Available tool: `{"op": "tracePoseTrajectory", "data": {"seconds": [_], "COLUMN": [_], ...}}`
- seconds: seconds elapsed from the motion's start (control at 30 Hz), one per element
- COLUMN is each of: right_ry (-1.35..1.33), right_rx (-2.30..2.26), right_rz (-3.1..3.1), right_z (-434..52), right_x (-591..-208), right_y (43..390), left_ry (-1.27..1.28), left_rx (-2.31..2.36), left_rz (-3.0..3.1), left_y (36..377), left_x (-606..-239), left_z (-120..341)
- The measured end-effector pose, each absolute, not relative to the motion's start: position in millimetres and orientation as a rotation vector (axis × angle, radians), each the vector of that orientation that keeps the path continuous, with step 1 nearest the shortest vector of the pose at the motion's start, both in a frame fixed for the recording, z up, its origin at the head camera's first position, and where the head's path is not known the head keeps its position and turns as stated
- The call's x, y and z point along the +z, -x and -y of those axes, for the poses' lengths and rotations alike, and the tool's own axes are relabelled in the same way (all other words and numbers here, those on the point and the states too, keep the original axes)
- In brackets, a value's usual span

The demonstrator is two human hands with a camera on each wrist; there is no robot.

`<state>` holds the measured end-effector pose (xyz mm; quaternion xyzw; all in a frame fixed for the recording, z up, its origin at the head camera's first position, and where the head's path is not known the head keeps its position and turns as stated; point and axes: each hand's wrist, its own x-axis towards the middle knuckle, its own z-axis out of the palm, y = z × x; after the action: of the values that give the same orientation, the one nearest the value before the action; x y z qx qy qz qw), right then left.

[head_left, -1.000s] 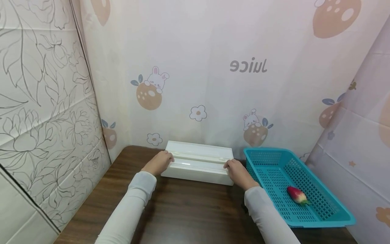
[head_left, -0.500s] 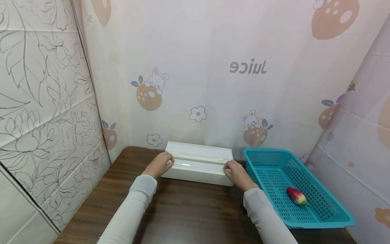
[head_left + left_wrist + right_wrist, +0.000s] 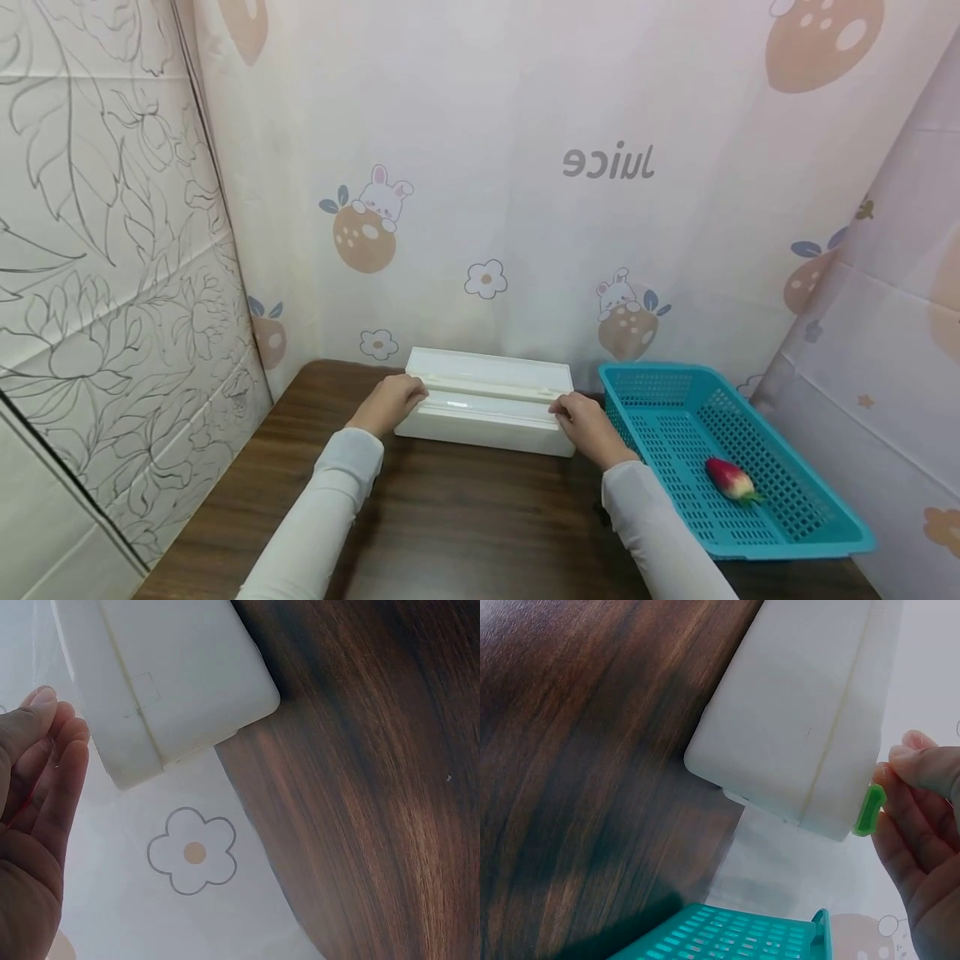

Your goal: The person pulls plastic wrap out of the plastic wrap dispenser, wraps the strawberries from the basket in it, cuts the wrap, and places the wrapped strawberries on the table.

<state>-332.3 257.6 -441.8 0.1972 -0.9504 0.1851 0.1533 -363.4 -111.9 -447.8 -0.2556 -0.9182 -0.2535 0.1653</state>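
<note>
Left grip: your bare left hand (image 3: pixel 388 404), pinched narrow, thumb to fingertips, on a thin sheet of clear plastic film (image 3: pixel 35 656) at the left end of the box. Right grip: your bare right hand (image 3: pixel 592 425), likewise narrow at the opposite end, apparently on the same film, very faint there. Beside its fingers: one small green plastic slider (image 3: pixel 869 811) on the box end. Between your hands: one long white plastic box (image 3: pixel 480 430), lid raised behind a pale cream crossbar (image 3: pixel 491 387). Writing: "Juice" (image 3: pixel 609 161), grey, mirror-reversed, on the pale printed sheet (image 3: pixel 480 108) behind, with rabbits, fruit and flowers. Counter (image 3: pixel 465 525): dark brown wood grain. To your right: one turquoise perforated plastic basket (image 3: pixel 660 425), holding one red-and-cream vegetable-like item (image 3: pixel 731 481), green-tipped. Left wall: white panel (image 3: pixel 127 292), black line-drawn flowers.
</note>
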Motion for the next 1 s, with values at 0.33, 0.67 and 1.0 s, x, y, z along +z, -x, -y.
{"op": "tracePoseTrajectory", "data": {"seconds": [0.33, 0.67, 1.0], "right_ry": [-0.574, -0.522, -0.494], "right_rx": [0.528, 0.518, 0.497], "right_rz": [2.670, 2.598, 2.557], "right_z": [-258, -256, -256], "right_x": [-437, -438, -430], "right_y": [332, 331, 328], "left_ry": [0.735, 0.712, 0.716], "left_rx": [-0.764, -0.810, -0.808], "left_rz": [2.597, 2.592, 2.544], "left_y": [363, 360, 360], "left_x": [-443, -437, -435], "left_z": [114, 115, 118]}}
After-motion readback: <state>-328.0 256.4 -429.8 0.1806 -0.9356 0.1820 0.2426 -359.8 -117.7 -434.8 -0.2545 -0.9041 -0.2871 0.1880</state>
